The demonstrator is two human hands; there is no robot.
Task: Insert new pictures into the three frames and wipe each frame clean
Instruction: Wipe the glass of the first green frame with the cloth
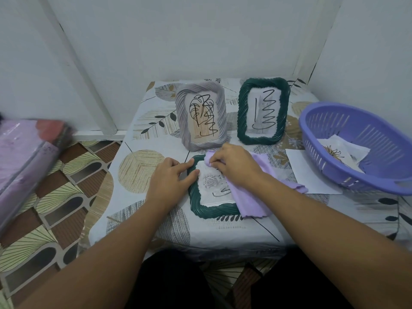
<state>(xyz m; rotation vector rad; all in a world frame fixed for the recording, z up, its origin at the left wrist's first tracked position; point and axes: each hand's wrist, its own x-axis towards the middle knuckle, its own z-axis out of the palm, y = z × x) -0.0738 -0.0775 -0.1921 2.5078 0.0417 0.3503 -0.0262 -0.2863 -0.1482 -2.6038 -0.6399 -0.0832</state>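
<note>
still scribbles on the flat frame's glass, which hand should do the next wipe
Right. The right hand already grips the purple cloth on the flat green frame, just above the remaining black marks. The left hand holds no cloth and rests on the frame's left edge, steadying it.

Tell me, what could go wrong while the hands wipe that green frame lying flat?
The right hand rubs the purple cloth close to the two standing frames; a wide swipe might tip the grey frame. Only the left hand steadies the lying green frame, so it could slide. Black scribbles still show, and wiping might smear them.
</note>
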